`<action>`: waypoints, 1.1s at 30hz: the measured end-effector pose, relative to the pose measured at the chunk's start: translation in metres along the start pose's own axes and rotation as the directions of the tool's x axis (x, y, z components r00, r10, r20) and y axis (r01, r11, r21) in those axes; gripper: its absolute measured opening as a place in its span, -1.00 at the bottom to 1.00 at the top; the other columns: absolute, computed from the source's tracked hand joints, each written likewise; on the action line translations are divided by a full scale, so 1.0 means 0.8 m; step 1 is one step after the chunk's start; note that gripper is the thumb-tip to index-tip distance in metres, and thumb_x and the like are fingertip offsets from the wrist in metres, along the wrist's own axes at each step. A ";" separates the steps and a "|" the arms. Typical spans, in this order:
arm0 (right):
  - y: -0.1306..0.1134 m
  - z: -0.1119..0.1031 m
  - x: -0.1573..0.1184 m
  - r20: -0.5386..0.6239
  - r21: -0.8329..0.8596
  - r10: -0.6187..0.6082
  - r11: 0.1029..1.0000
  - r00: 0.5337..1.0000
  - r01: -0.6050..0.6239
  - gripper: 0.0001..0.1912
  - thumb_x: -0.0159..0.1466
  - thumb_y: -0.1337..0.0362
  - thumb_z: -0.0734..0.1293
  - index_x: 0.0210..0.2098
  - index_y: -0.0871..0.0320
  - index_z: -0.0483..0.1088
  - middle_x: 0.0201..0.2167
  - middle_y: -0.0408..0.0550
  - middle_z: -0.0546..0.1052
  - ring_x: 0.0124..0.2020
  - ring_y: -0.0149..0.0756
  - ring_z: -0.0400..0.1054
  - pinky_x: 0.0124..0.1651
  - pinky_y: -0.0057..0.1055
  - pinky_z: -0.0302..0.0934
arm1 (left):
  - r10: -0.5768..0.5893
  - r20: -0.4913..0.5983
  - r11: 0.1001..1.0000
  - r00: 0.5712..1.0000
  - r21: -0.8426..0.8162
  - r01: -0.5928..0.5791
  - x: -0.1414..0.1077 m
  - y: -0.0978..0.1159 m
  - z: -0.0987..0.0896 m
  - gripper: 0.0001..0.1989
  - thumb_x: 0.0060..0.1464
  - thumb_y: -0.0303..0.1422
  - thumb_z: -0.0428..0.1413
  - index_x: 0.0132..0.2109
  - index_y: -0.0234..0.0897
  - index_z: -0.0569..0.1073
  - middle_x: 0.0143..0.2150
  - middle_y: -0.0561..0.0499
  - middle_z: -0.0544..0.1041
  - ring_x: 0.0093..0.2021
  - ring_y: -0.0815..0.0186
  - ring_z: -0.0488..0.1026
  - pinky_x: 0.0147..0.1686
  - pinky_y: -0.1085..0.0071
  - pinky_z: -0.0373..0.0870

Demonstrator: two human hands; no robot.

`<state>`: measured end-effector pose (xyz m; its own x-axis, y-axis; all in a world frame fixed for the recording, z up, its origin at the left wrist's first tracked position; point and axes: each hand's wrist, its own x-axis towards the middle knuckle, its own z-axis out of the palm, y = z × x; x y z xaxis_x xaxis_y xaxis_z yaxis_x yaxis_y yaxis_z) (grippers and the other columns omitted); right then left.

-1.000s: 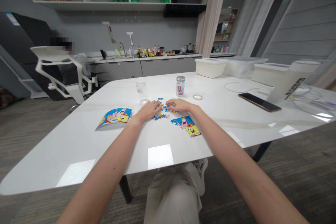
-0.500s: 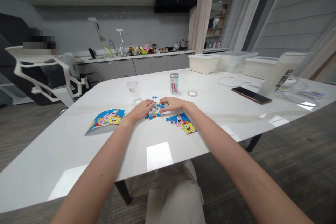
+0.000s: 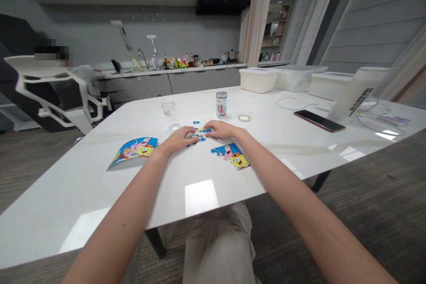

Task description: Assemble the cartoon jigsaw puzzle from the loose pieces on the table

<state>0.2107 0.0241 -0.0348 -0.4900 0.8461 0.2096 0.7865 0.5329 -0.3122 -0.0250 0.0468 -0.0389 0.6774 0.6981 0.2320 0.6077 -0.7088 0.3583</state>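
Beside a white chair [image 3: 25, 65], the glossy table [image 3: 83, 186] is occupied by a picture sheet [image 3: 133, 150]; puzzle pieces [image 3: 203, 139] are partly hidden by left hand [image 3: 181, 139] and right hand [image 3: 219, 129], whose grasp cannot be told; rightward, a phone [image 3: 319, 120] is seen.

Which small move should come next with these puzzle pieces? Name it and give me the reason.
Probably the right hand should pick up one of the loose pieces and try it along the left edge of the joined section: that edge is ragged with unmatched knobs, and the loose pieces lie right by that hand.
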 end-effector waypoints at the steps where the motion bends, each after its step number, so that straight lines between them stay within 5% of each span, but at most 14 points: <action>1: 0.000 0.000 0.000 -0.004 -0.004 0.002 1.000 1.000 -0.002 -0.56 0.27 0.19 0.33 0.06 0.32 0.42 0.07 0.19 0.48 0.09 -0.14 0.36 0.15 -0.33 0.17 | 0.012 -0.020 1.000 1.000 0.004 -0.012 0.001 0.000 0.003 -0.41 0.08 0.08 0.01 0.05 -0.29 0.47 0.12 -0.16 0.46 0.13 0.10 0.38 0.17 0.25 0.24; 7: -0.006 -0.005 0.005 -0.022 -0.023 0.064 0.998 0.998 -0.065 -0.67 0.37 0.36 0.16 -0.02 0.28 0.49 0.01 0.09 0.54 0.03 -0.25 0.40 0.10 -0.43 0.19 | 0.072 -0.117 0.995 0.991 0.083 -0.062 0.009 0.001 0.012 -0.60 0.15 -0.05 0.01 -0.14 -0.28 0.51 -0.09 -0.16 0.51 -0.09 0.14 0.46 0.01 0.24 0.36; 21: 0.001 -0.023 -0.008 -0.159 -0.082 0.354 0.925 0.922 -0.370 -0.68 0.30 0.39 0.17 -0.14 0.19 0.55 -0.09 0.08 0.59 -0.06 -0.13 0.46 -0.03 -0.37 0.26 | 0.057 -0.172 0.997 0.983 0.061 -0.047 0.008 0.009 0.007 -0.81 0.14 -0.29 -0.01 -0.21 -0.24 0.46 -0.17 -0.07 0.51 -0.16 0.19 0.45 -0.12 0.30 0.37; 33: -0.012 -0.020 -0.004 -0.026 -0.031 0.167 0.985 0.986 -0.168 -0.70 0.29 0.41 0.21 -0.14 0.22 0.56 -0.18 -0.03 0.62 -0.20 -0.32 0.46 -0.10 -0.51 0.23 | 0.078 -0.268 0.997 0.960 0.044 -0.069 0.005 0.011 0.008 -0.84 0.17 -0.34 -0.04 -0.20 -0.24 0.42 -0.18 -0.05 0.48 -0.18 0.23 0.46 -0.11 0.31 0.36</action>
<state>0.2110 0.0166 -0.0175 -0.3416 0.9227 0.1787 0.8688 0.3826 -0.3144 -0.0144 0.0431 -0.0404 0.5867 0.6423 0.4931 0.5772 -0.7588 0.3017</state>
